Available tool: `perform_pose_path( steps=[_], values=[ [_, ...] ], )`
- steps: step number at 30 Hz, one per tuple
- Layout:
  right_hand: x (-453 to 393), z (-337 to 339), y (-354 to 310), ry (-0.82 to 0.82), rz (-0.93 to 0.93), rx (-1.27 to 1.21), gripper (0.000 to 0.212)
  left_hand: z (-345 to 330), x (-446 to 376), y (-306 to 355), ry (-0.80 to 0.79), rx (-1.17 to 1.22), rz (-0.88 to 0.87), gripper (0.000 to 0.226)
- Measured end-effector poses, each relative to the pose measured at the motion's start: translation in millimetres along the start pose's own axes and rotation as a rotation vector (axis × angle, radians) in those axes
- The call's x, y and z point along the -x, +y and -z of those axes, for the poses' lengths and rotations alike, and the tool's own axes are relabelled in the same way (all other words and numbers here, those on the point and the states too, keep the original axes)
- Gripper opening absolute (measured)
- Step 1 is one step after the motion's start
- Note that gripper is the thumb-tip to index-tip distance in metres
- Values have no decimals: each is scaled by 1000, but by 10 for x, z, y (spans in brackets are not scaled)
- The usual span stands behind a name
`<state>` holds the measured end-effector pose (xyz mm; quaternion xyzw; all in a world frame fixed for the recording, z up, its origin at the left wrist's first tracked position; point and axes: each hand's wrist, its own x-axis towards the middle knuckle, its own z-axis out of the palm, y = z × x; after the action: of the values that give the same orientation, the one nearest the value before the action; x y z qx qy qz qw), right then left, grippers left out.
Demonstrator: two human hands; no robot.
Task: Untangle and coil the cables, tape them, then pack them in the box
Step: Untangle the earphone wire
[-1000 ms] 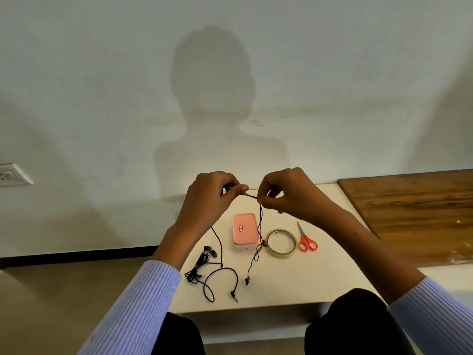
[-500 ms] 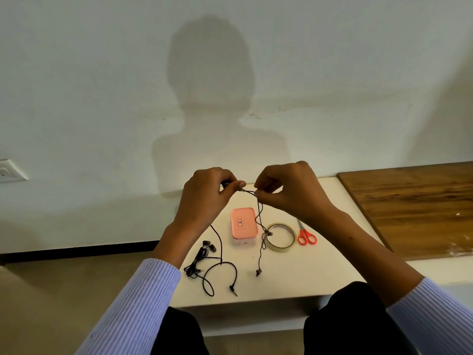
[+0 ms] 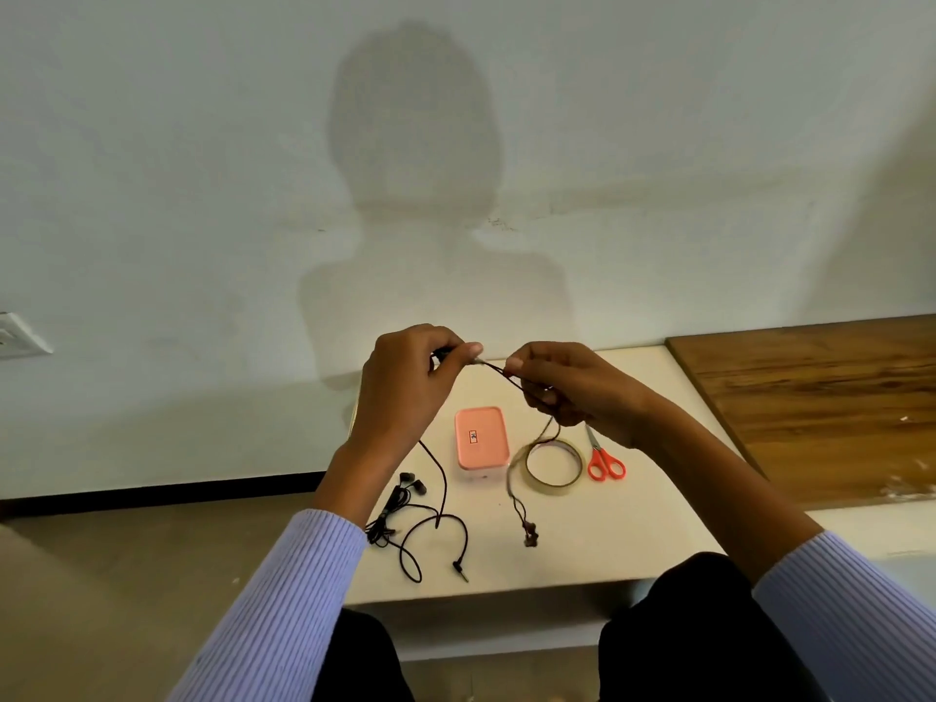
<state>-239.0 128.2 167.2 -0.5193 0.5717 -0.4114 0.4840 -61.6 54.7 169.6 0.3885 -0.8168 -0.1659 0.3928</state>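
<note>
Head view: the scene was seen from above, looking forward and down at both hands raised over a low white table (image 3: 582, 559)
Left hand: the left hand (image 3: 405, 392) was held curled, and a black cable (image 3: 499, 369) was pinched between its thumb and forefinger near the fingertips
Right hand: the right hand (image 3: 572, 392) was held curled, and the same black cable was pinched between its thumb and fingers, just beside the left hand
Held cable: a short taut stretch was seen between the two hands; from the right hand a blurred strand was hung down past the tape roll, ending in small earbuds (image 3: 530, 533) near the table surface
Second strand: from under the left hand a cable was trailed down to a loop (image 3: 433, 544) lying on the table, ended by a jack plug (image 3: 460, 570)
Tangle: a bunch of black wire with two earbuds (image 3: 400, 504) was lain at the left of the table, just beside the loop; whether it was joined to the held cable could not be told
Box: a pink box (image 3: 481, 437) with its lid on was stood on the table, below and between the hands
Tape: a tape roll (image 3: 553, 463) was laid flat just right of the box
Scissors: red-handled scissors (image 3: 602, 457) were laid just right of the tape roll
Surroundings: a wooden board (image 3: 820, 397) was seen at the right, a wall socket (image 3: 17, 336) at the far left
</note>
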Motion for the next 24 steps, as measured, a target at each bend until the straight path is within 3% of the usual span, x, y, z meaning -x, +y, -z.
perform_pose_path(
  steps=[5,10,12,17,24],
  values=[
    [86,93,214,74,55,133,26,79,5,-145,1,42,71,21],
    [60,108,410,111,-20,326,69,44,55,-197,15,68,108,21],
    [62,112,464,74,-85,353,73,53,56,-228,29,69,118,22],
    [68,177,555,147,-64,-17,51,71,64,-241,6,65,137,21],
    [83,200,844,175,-39,-189,15,61,64,-246,24,72,163,22]
  ],
)
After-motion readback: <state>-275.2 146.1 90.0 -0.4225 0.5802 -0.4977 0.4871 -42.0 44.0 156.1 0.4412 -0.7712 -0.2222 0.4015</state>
